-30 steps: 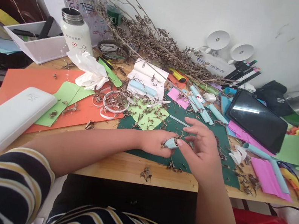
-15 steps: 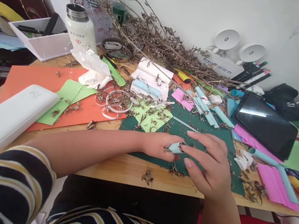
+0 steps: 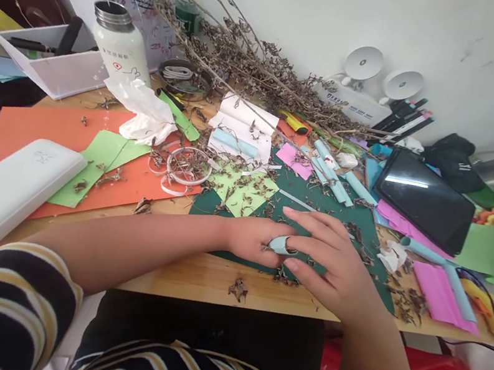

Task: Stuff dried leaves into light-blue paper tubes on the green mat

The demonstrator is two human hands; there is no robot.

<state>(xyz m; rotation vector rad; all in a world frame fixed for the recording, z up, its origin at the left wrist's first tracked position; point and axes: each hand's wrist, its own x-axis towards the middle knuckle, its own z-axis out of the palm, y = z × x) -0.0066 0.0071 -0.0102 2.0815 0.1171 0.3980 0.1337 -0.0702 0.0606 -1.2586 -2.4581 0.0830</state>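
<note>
A short light-blue paper tube (image 3: 278, 244) is wrapped in the fingers of my left hand (image 3: 247, 239), its dark open end turned to the right. Dried leaf bits stick out around that fist. My right hand (image 3: 335, 263) has its fingers apart, and one fingertip touches the tube's open end; whether it pinches any leaf there I cannot make out. Both hands are above a dark green sheet (image 3: 364, 220) strewn with dry leaf crumbs. Just behind them lies a light-green paper square (image 3: 246, 188) covered with more crumbs.
Dried branches (image 3: 257, 67) lean along the wall. Leftward are an open bottle (image 3: 123, 47), a crumpled tissue (image 3: 141, 110), a tape ring (image 3: 188, 166) and a white power bank (image 3: 12, 196). To the right are more rolled blue tubes (image 3: 334, 174) and a black tablet (image 3: 424, 199).
My right hand's fingers have come closer to the tube's open end, and its spread has narrowed a little. My left hand still grips the tube. The whole view has shifted slightly.
</note>
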